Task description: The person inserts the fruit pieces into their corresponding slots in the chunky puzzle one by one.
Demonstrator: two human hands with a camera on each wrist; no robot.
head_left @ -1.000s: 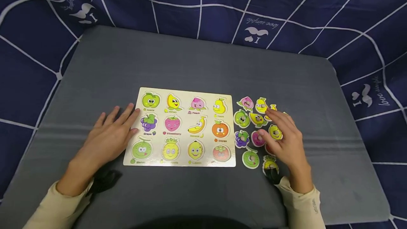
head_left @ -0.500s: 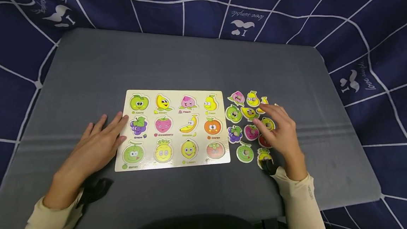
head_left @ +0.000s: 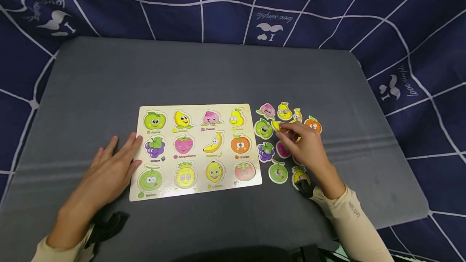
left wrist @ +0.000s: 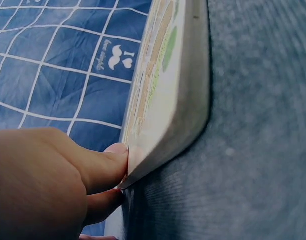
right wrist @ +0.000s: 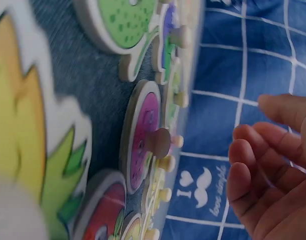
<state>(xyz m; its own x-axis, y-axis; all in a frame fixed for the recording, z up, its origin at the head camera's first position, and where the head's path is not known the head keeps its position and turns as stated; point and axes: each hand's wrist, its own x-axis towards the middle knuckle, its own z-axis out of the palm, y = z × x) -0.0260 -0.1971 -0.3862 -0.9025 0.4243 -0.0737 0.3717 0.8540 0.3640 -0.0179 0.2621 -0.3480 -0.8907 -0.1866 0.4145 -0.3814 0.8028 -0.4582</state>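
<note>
A wooden fruit puzzle board (head_left: 196, 132) lies on the grey table, its printed fruits facing up. My left hand (head_left: 113, 169) lies flat beside it, fingers extended and fingertips at the board's left edge. In the left wrist view its thumb (left wrist: 105, 170) touches the board's edge. My right hand (head_left: 306, 142) hovers over the knobbed fruit pieces to the right, thumb and index fingertips over the yellow mango piece (head_left: 276, 125), which they partly cover. In the right wrist view the fingers (right wrist: 243, 172) are loosely bent, with nothing between them.
Around the right hand lie the apple piece (head_left: 263, 129), peach piece (head_left: 267, 110), pear piece (head_left: 284, 111), orange piece (head_left: 313, 124), grape piece (head_left: 266, 152), melon piece (head_left: 278, 172) and pineapple piece (head_left: 299, 175). A blue checked cloth (head_left: 225, 19) surrounds the table.
My right hand has moved left over the mango piece, its thumb and fingers drawing closer together. The orange piece now shows behind it. The left hand stays by the board as the view shifts.
</note>
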